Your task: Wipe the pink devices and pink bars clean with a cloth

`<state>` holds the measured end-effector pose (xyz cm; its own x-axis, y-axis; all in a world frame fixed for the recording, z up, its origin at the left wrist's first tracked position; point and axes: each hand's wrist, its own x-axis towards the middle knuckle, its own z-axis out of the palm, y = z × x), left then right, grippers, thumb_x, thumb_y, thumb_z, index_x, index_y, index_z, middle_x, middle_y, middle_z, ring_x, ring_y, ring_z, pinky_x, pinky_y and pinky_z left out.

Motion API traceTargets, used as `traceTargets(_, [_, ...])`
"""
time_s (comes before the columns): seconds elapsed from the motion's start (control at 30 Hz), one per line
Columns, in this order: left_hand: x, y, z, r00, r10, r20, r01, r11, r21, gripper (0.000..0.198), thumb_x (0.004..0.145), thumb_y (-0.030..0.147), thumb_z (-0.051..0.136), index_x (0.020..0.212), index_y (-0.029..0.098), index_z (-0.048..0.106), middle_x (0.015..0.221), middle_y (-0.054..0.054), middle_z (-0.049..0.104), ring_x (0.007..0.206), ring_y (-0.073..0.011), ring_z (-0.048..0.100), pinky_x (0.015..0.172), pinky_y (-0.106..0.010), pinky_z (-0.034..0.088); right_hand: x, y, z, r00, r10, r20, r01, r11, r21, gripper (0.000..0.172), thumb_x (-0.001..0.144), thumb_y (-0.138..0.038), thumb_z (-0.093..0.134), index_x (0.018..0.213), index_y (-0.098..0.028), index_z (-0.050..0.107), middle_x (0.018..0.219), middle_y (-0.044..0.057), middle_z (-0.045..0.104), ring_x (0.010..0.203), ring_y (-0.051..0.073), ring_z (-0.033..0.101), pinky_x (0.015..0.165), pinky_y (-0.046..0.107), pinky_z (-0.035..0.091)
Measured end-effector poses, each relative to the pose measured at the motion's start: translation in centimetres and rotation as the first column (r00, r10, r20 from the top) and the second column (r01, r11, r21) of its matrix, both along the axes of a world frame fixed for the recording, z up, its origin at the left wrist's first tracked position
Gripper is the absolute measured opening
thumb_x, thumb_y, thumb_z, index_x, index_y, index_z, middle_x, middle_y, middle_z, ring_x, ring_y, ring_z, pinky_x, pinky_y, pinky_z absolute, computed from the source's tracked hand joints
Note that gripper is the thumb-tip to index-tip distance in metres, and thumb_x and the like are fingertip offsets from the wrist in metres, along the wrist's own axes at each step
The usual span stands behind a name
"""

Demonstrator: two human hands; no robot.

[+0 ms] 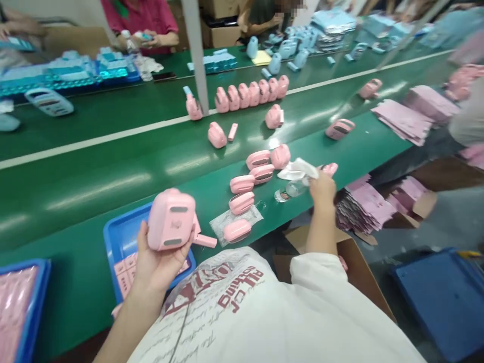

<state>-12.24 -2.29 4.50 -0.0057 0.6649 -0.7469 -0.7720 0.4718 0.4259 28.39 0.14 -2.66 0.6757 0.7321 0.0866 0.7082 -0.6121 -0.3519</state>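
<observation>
The step in hand looks like handling one unit while taking up a wipe: the left hand (161, 264) cradles a rounded, pale-pink plastic device (172, 219), thumb and fingers wrapped about its lower sides, above a shallow blue plastic tray (109, 239). The right hand (323, 187), stretched out over the green worktop (212, 199), grips a crumpled white tissue or cloth (297, 169) (which of the two, I cannot tell) just beside a clear plastic bottle (293, 189) lying on its side. Between the hands stand several similar pink units, the nearest one (237, 231) by a translucent bag (217, 224). As I judge it, bringing the cloth to the device would call for a clear lift past the bottle, with the left grasp kept steady and the unit's face left uncovered.
</observation>
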Motion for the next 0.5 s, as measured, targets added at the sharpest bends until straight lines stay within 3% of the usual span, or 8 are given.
traceTargets(0.13, [0.7, 0.0, 1.4, 0.993, 0.028, 0.114, -0.02, 0.997, -0.069, 0.053, 0.086, 0.054, 0.048, 0.121, 0.017, 0.062, 0.1, -0.015, 0.069, 0.094, -0.034, 0.067, 0.061, -0.04, 0.06, 0.1, -0.5, 3.3, 0.996, -0.081, 0.045, 0.085, 0.99, -0.113, 0.035, 0.088, -0.017, 0.04, 0.102, -0.001, 0.068, 0.082, 0.023, 0.06, 0.1, 0.04, 0.061, 0.086, 0.057, 0.043])
traceTargets(0.2, [1.1, 0.0, 2.1, 0.985, 0.045, 0.165, -0.033, 0.996, -0.078, 0.055, 0.086, 0.055, 0.049, 0.123, 0.016, 0.061, 0.106, -0.017, 0.067, 0.104, -0.037, 0.063, 0.063, -0.04, 0.06, -1.2, -0.1, 4.3, 0.997, -0.04, 0.066, 0.04, 0.999, 0.005, 0.034, 0.087, -0.018, 0.041, 0.099, -0.006, 0.07, 0.082, 0.021, 0.061, 0.104, 0.039, 0.059, 0.091, 0.056, 0.041])
traceTargets(0.27, [1.5, -0.1, 2.7, 0.979, 0.042, 0.2, -0.025, 0.996, -0.088, 0.056, 0.086, 0.055, 0.048, 0.125, 0.016, 0.059, 0.109, -0.017, 0.066, 0.108, -0.0376, 0.061, 0.066, -0.042, 0.06, -4.1, 0.9, 4.8, 0.987, 0.146, 0.063, -0.157, 0.959, 0.237, 0.034, 0.087, -0.022, 0.04, 0.1, -0.012, 0.07, 0.085, 0.016, 0.062, 0.107, 0.036, 0.058, 0.095, 0.053, 0.041])
traceTargets(0.3, [1.7, -0.1, 2.8, 0.977, 0.037, 0.21, -0.019, 0.996, -0.091, 0.057, 0.086, 0.056, 0.047, 0.125, 0.016, 0.059, 0.11, -0.017, 0.065, 0.108, -0.0373, 0.061, 0.067, -0.043, 0.06, -6.2, 1.6, 4.9, 0.954, 0.291, 0.067, -0.294, 0.879, 0.374, 0.035, 0.088, -0.024, 0.04, 0.103, -0.015, 0.07, 0.087, 0.013, 0.063, 0.108, 0.035, 0.057, 0.097, 0.054, 0.041])
traceTargets(0.33, [1.9, -0.1, 2.9, 0.976, 0.033, 0.216, -0.014, 0.996, -0.089, 0.058, 0.086, 0.056, 0.047, 0.126, 0.016, 0.058, 0.111, -0.017, 0.065, 0.109, -0.0367, 0.06, 0.069, -0.043, 0.06, -8.7, 2.4, 5.0, 0.87, 0.483, 0.097, -0.468, 0.748, 0.471, 0.04, 0.09, -0.029, 0.034, 0.116, -0.02, 0.063, 0.096, 0.006, 0.064, 0.112, 0.035, 0.055, 0.098, 0.057, 0.04])
traceTargets(0.37, [2.2, -0.1, 3.0, 0.975, 0.029, 0.22, -0.011, 0.997, -0.082, 0.058, 0.087, 0.056, 0.046, 0.126, 0.016, 0.058, 0.112, -0.017, 0.064, 0.109, -0.0362, 0.06, 0.071, -0.044, 0.059, -11.5, 3.1, 5.1, 0.804, 0.58, 0.132, -0.546, 0.631, 0.551, 0.045, 0.092, -0.032, 0.028, 0.125, -0.023, 0.057, 0.102, 0.005, 0.064, 0.114, 0.034, 0.054, 0.098, 0.06, 0.04])
traceTargets(0.43, [2.6, -0.1, 3.0, 0.974, 0.019, 0.226, -0.006, 0.998, -0.059, 0.057, 0.087, 0.056, 0.047, 0.124, 0.015, 0.059, 0.111, -0.017, 0.065, 0.107, -0.0347, 0.061, 0.072, -0.044, 0.059, -17.4, 3.9, 5.5, 0.738, 0.666, 0.107, -0.601, 0.577, 0.553, 0.044, 0.094, -0.034, 0.03, 0.125, -0.019, 0.057, 0.104, 0.009, 0.066, 0.113, 0.032, 0.057, 0.099, 0.057, 0.041])
traceTargets(0.5, [2.9, -0.3, 3.0, 0.97, 0.014, 0.241, -0.005, 0.999, -0.036, 0.053, 0.089, 0.053, 0.046, 0.123, 0.014, 0.059, 0.109, -0.015, 0.066, 0.102, -0.031, 0.064, 0.073, -0.043, 0.059, -22.5, 3.5, 6.2, 0.589, 0.797, 0.135, -0.729, 0.452, 0.515, 0.041, 0.093, -0.032, 0.037, 0.125, -0.019, 0.058, 0.113, 0.01, 0.066, 0.12, 0.031, 0.054, 0.106, 0.051, 0.037])
